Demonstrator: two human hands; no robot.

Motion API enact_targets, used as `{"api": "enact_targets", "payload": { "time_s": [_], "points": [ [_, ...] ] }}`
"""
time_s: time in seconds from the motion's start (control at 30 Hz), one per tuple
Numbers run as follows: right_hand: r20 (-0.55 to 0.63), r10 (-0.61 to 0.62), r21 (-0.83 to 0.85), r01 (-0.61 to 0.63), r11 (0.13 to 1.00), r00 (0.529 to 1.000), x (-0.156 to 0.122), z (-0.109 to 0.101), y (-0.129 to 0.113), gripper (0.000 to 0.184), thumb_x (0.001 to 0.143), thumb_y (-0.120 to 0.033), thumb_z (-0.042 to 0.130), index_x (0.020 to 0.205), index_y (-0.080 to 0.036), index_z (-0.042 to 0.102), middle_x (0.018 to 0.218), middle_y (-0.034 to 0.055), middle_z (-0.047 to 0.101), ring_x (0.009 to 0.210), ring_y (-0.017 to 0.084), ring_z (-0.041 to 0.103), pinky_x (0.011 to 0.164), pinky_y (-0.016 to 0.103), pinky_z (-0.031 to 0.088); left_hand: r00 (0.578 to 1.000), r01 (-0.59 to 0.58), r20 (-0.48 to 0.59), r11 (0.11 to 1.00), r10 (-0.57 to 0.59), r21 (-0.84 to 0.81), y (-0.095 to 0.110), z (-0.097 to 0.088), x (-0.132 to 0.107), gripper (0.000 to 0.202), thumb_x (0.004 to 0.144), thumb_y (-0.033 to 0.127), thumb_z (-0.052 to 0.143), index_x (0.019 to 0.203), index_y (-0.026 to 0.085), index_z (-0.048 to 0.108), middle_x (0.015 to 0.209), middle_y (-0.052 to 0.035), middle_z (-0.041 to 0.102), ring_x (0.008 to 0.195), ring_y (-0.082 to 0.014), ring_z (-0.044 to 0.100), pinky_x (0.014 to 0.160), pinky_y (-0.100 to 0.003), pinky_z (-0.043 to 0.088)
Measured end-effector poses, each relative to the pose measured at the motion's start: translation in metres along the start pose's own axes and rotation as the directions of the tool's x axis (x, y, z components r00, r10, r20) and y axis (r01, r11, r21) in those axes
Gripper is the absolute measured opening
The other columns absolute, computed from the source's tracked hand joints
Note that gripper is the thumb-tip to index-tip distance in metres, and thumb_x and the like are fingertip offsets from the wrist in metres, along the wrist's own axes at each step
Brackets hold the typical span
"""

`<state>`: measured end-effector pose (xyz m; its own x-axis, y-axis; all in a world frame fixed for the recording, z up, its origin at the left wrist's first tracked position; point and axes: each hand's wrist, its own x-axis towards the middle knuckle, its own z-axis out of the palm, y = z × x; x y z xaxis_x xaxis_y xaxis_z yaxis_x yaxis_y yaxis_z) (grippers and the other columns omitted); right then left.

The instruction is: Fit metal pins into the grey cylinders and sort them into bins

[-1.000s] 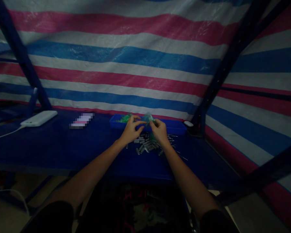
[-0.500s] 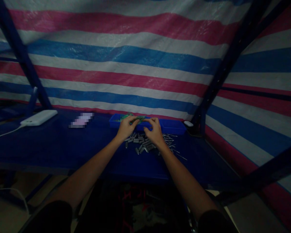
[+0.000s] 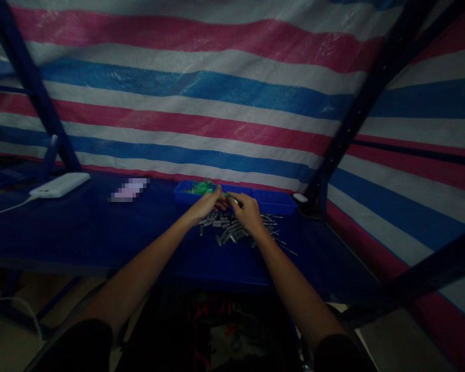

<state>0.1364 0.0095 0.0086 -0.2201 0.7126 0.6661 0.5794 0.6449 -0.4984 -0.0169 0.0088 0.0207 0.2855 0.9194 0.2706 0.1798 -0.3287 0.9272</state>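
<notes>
My left hand (image 3: 206,205) and my right hand (image 3: 247,212) meet at the near rim of a shallow blue tray (image 3: 273,200) on a dark blue table (image 3: 101,232). Both hands have their fingers pinched together around a small green piece (image 3: 228,196) between them. More green pieces (image 3: 199,188) lie in the tray's left end. Under my hands lies a heap of small grey metal cylinders (image 3: 225,230). Thin metal pins (image 3: 273,223) are scattered to the right of the heap.
A white power bank (image 3: 60,184) with a white cable lies at the table's left. A blurred flat item (image 3: 128,189) lies left of the tray, and a small white object (image 3: 300,197) to its right. Dark blue frame posts and a striped tarp close off the back.
Both hands have come down and drawn closer together over the cylinder heap. The green piece, held higher and more spread out before, is now mostly hidden between my fingers.
</notes>
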Motion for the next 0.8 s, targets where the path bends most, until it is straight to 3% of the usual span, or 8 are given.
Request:
{"api": "enact_targets", "payload": {
  "time_s": [0.1, 0.2, 0.27, 0.37, 0.43, 0.5, 0.6, 0.8],
  "points": [
    [0.088, -0.044, -0.099, 0.053, 0.994, 0.995, -0.001, 0.004, -0.001, 0.031, 0.081, -0.026, 0.049, 0.110, -0.024, 0.062, 0.074, 0.0031, 0.057, 0.068, 0.015, 0.052, 0.067, 0.027, 0.041, 0.985, 0.134, -0.097, 0.988, -0.142, -0.082, -0.003, -0.006, 0.002, 0.049, 0.078, 0.055, 0.042, 0.066, 0.013, 0.064, 0.064, -0.0063, 0.064, 0.058, -0.0135, 0.057, 0.051, -0.021, 0.038],
    [0.141, -0.070, -0.072, 0.080, 0.994, 0.988, -0.002, 0.008, 0.002, 0.039, 0.079, -0.020, 0.051, 0.117, -0.024, 0.056, 0.087, 0.0038, 0.054, 0.079, 0.015, 0.053, 0.074, 0.028, 0.042, 0.978, 0.123, -0.170, 0.992, -0.119, 0.018, -0.005, -0.012, 0.003, 0.029, 0.075, 0.040, 0.053, 0.068, 0.015, 0.064, 0.065, -0.0045, 0.064, 0.058, -0.0142, 0.058, 0.051, -0.021, 0.039],
    [0.150, -0.076, -0.034, 0.082, 0.996, 0.986, -0.003, 0.011, 0.002, 0.043, 0.077, -0.020, 0.053, 0.120, -0.024, 0.053, 0.096, 0.0046, 0.051, 0.086, 0.015, 0.052, 0.078, 0.028, 0.043, 0.969, 0.027, -0.248, 0.985, 0.016, 0.169, -0.005, -0.021, 0.005, 0.020, 0.073, 0.033, 0.055, 0.073, 0.017, 0.066, 0.065, -0.0033, 0.065, 0.059, -0.0153, 0.058, 0.054, -0.022, 0.040],
    [0.139, -0.074, -0.018, 0.077, 0.997, 0.987, -0.004, 0.013, 0.001, 0.040, 0.076, -0.024, 0.056, 0.116, -0.022, 0.056, 0.102, 0.0058, 0.047, 0.094, 0.016, 0.050, 0.085, 0.029, 0.042, 0.901, -0.146, -0.313, 0.890, 0.300, 0.433, -0.004, -0.044, 0.010, 0.018, 0.072, 0.028, 0.057, 0.083, 0.020, 0.068, 0.077, -0.0030, 0.068, 0.068, -0.0174, 0.061, 0.064, -0.024, 0.042],
    [0.129, -0.063, -0.025, 0.067, 0.997, 0.990, -0.004, 0.013, 0.000, 0.037, 0.076, -0.025, 0.057, 0.112, -0.020, 0.058, 0.101, 0.0063, 0.046, 0.095, 0.017, 0.050, 0.087, 0.030, 0.041, 0.904, -0.222, -0.197, 0.811, 0.379, 0.542, -0.002, -0.065, 0.017, 0.020, 0.072, 0.025, 0.057, 0.087, 0.023, 0.068, 0.084, -0.0029, 0.069, 0.077, -0.0187, 0.061, 0.071, -0.025, 0.041],
    [0.118, -0.036, -0.029, 0.039, 0.999, 0.992, -0.004, 0.012, 0.000, 0.034, 0.077, -0.026, 0.056, 0.110, -0.020, 0.059, 0.100, 0.0061, 0.046, 0.094, 0.017, 0.050, 0.086, 0.030, 0.042, 0.929, -0.247, -0.049, 0.716, 0.366, 0.653, 0.002, -0.085, 0.025, 0.021, 0.070, 0.022, 0.059, 0.089, 0.024, 0.069, 0.083, -0.0023, 0.069, 0.077, -0.0189, 0.060, 0.071, -0.025, 0.040],
    [0.109, 0.004, -0.033, 0.000, 0.999, 0.994, -0.005, 0.011, 0.001, 0.030, 0.078, -0.028, 0.054, 0.106, -0.021, 0.061, 0.097, 0.0051, 0.045, 0.089, 0.016, 0.051, 0.085, 0.031, 0.043, 0.954, -0.197, 0.050, 0.491, 0.296, 0.849, 0.015, -0.103, 0.034, 0.023, 0.073, 0.019, 0.058, 0.093, 0.021, 0.069, 0.079, -0.0032, 0.069, 0.073, -0.0171, 0.058, 0.067, -0.024, 0.038],
    [0.116, 0.037, -0.073, -0.028, 0.997, 0.993, -0.002, 0.007, 0.001, 0.030, 0.079, -0.031, 0.054, 0.105, -0.019, 0.061, 0.099, 0.0059, 0.046, 0.088, 0.015, 0.053, 0.085, 0.030, 0.043, 0.971, -0.238, 0.236, 0.171, 0.032, 0.956, 0.024, -0.087, 0.035, 0.029, 0.081, 0.023, 0.049, 0.106, 0.023, 0.064, 0.093, -0.0058, 0.069, 0.079, -0.0186, 0.058, 0.068, -0.026, 0.038]
  ]
}}
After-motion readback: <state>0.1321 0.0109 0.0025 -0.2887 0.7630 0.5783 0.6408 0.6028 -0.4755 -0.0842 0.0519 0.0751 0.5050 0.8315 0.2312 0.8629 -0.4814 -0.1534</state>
